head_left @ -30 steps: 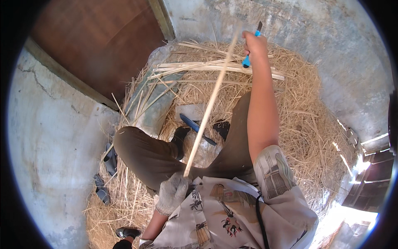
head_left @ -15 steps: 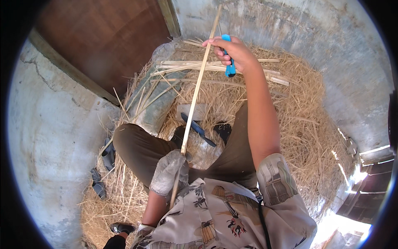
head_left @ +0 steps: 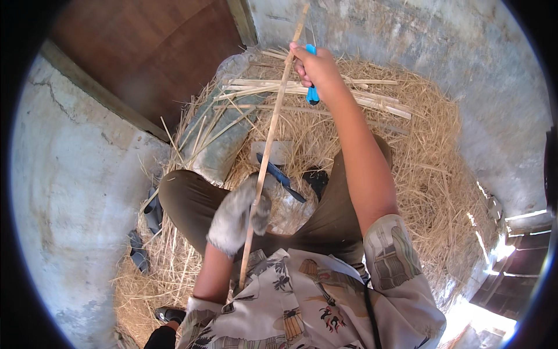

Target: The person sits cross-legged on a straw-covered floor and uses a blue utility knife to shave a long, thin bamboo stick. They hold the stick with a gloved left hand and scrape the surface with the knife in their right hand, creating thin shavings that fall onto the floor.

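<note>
A long, thin bamboo strip (head_left: 271,131) runs slantwise from my shirt front up toward the far wall. My left hand (head_left: 237,214), in a grey-white work glove, is closed around its lower part, a little blurred. Farther up, my bare right hand (head_left: 314,68) is wrapped around a blue-handled cutter knife (head_left: 312,93), with thumb and forefinger at the strip's upper part. The knife's thin blade points away from me beside the strip's far end. Under the strip, between my legs, lies a dark blue, elongated object (head_left: 278,173) whose kind I cannot make out.
Straw-like shavings (head_left: 424,139) cover the floor. Several pale split strips (head_left: 378,103) lie across them beyond my knees, near a greenish sack (head_left: 218,160). Dark footwear (head_left: 138,251) lies at the left. A brown door (head_left: 151,58) and a curved grey wall (head_left: 407,41) enclose the place.
My left hand has slid farther up the strip, away from my body. My right hand has shifted slightly up and left with the knife. The strip now shows a browner face.
</note>
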Action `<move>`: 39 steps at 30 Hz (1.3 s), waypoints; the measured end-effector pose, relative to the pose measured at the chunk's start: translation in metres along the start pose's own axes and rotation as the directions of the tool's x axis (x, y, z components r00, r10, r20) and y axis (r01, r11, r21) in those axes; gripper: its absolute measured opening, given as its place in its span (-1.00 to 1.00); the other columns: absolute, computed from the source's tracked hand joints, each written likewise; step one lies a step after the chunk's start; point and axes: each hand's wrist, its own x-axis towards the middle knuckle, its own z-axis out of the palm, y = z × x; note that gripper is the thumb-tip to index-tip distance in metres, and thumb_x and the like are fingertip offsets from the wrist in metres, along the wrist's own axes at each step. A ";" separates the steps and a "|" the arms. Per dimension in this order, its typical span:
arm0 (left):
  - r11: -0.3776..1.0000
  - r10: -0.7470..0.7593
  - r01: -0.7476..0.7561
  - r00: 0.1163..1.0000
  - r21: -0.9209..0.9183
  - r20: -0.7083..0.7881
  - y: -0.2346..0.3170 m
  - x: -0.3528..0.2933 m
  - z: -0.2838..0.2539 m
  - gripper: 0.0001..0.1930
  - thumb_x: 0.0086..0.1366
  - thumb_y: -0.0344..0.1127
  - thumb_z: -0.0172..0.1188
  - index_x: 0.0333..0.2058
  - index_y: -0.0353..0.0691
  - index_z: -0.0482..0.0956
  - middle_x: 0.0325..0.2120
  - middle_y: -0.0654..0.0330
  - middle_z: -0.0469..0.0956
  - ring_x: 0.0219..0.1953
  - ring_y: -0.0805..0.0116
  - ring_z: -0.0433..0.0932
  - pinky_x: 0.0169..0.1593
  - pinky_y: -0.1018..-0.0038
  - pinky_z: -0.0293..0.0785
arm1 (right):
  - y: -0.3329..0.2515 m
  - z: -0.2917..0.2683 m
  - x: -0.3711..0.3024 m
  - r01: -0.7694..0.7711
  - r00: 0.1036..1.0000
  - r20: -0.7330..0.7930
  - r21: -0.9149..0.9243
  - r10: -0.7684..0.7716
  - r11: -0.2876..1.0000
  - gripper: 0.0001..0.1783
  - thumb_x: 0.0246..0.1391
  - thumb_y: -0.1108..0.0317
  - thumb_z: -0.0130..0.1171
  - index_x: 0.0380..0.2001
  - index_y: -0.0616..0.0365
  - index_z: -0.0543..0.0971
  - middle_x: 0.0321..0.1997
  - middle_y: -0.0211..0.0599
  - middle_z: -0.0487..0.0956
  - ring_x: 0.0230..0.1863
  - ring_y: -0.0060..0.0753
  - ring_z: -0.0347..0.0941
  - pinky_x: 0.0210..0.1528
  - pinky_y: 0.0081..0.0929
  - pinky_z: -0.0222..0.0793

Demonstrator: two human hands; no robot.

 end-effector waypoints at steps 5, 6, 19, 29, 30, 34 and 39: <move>0.958 -0.070 0.124 0.976 -0.260 0.207 0.052 0.076 0.024 -0.66 0.54 -0.22 0.07 0.12 -0.34 0.45 -0.46 0.31 0.50 -0.57 0.52 0.43 -0.52 0.55 0.37 | 0.018 -0.003 0.015 0.233 0.907 -0.211 -0.470 -0.364 0.852 -0.54 0.39 -0.04 0.10 -0.25 0.14 0.73 -0.70 -0.46 0.40 -0.65 -0.54 0.26 -0.51 -0.41 0.19; 0.962 -0.048 0.103 0.975 -0.252 0.216 0.060 0.089 0.026 -0.65 0.53 -0.22 0.09 0.14 -0.33 0.46 -0.46 0.34 0.50 -0.55 0.52 0.46 -0.50 0.57 0.39 | 0.016 -0.004 0.010 0.214 0.908 -0.203 -0.526 -0.366 0.823 -0.52 0.39 -0.06 0.08 -0.25 0.12 0.74 -0.70 -0.46 0.40 -0.64 -0.53 0.27 -0.49 -0.40 0.21; 0.998 0.057 -0.057 0.998 0.006 0.010 0.043 0.121 -0.007 -0.76 0.53 -0.19 0.10 -0.04 -0.25 0.52 -0.48 0.34 0.53 -0.56 0.55 0.46 -0.46 0.56 0.44 | 0.038 0.044 -0.006 -0.230 0.954 0.219 0.088 0.206 0.969 -0.79 0.24 0.27 0.35 -0.29 0.21 0.62 -0.70 -0.70 0.25 -0.72 -0.75 0.09 -0.68 -0.66 -0.01; 0.964 0.153 -0.125 0.983 0.234 -0.104 0.047 0.112 0.001 -0.67 0.53 -0.10 0.10 -0.09 -0.29 0.61 -0.56 0.37 0.49 -0.62 0.58 0.43 -0.52 0.57 0.46 | 0.054 0.046 -0.009 0.369 0.877 -0.021 -0.610 -0.480 0.701 -0.58 0.37 0.07 0.16 -0.38 0.22 0.69 -0.72 -0.38 0.42 -0.68 -0.34 0.37 -0.55 -0.28 0.22; 0.965 0.167 -0.134 0.977 0.224 -0.134 0.049 0.111 -0.001 -0.67 0.53 -0.10 0.10 -0.10 -0.29 0.61 -0.56 0.38 0.49 -0.62 0.58 0.42 -0.53 0.57 0.46 | 0.061 0.052 -0.009 0.472 0.797 0.043 -0.665 -0.602 0.578 -0.61 0.35 0.09 0.19 -0.39 0.20 0.69 -0.71 -0.32 0.44 -0.67 -0.25 0.38 -0.54 -0.26 0.24; 0.959 0.214 -0.169 0.957 0.227 -0.194 0.055 0.108 -0.004 -0.70 0.51 -0.12 0.12 -0.13 -0.27 0.61 -0.56 0.38 0.49 -0.63 0.58 0.41 -0.52 0.56 0.48 | 0.067 0.064 -0.013 0.652 0.611 0.286 -0.711 -0.738 0.264 -0.68 0.26 0.18 0.25 -0.52 0.14 0.60 -0.63 -0.09 0.49 -0.62 0.04 0.42 -0.53 -0.17 0.30; 0.960 0.238 -0.199 0.951 0.195 -0.200 0.060 0.103 -0.005 -0.70 0.51 -0.10 0.12 -0.17 -0.25 0.61 -0.56 0.37 0.49 -0.63 0.54 0.42 -0.54 0.53 0.47 | 0.068 0.069 -0.015 0.683 0.588 0.309 -0.685 -0.748 0.253 -0.62 0.31 0.21 0.19 -0.58 0.15 0.51 -0.66 -0.11 0.47 -0.64 0.01 0.42 -0.56 -0.17 0.28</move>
